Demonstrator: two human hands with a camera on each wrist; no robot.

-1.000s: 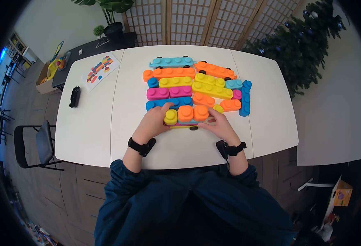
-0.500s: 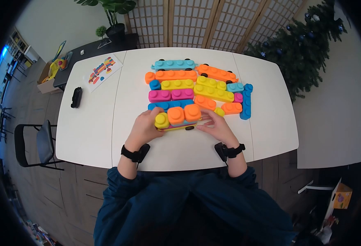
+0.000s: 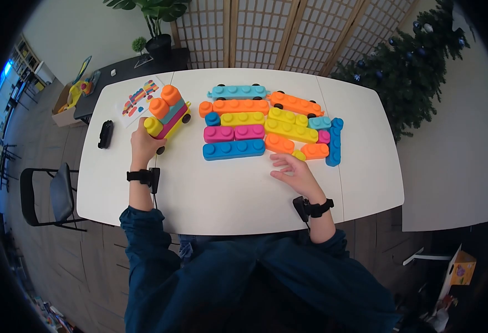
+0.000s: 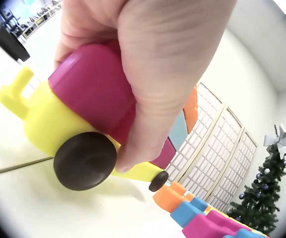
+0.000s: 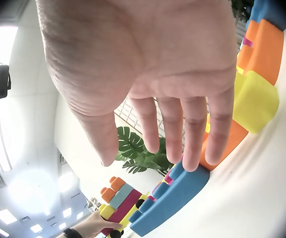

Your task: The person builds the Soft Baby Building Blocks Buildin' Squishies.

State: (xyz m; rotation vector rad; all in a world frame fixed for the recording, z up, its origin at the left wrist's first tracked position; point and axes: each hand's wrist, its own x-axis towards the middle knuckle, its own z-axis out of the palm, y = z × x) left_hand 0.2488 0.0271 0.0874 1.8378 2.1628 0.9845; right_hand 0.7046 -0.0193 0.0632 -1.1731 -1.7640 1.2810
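The left hand grips the rear of a block car at the left of the table. In the left wrist view the thumb and fingers hold the magenta block over the yellow wheeled base. Orange, light blue and yellow blocks are stacked on the car, which stands tilted diagonally in the head view. The right hand hovers over the table with relaxed fingers and holds nothing, just below a small yellow block and near the long blue block.
Rows of blocks lie mid-table, with a light blue wheeled base and an orange one at the back. An upright blue block lies to their right. A picture sheet and a black object are at the left.
The left hand has carried the car from the middle front to the left side and turned it diagonally. The right hand has come off the car and stays near its former place.
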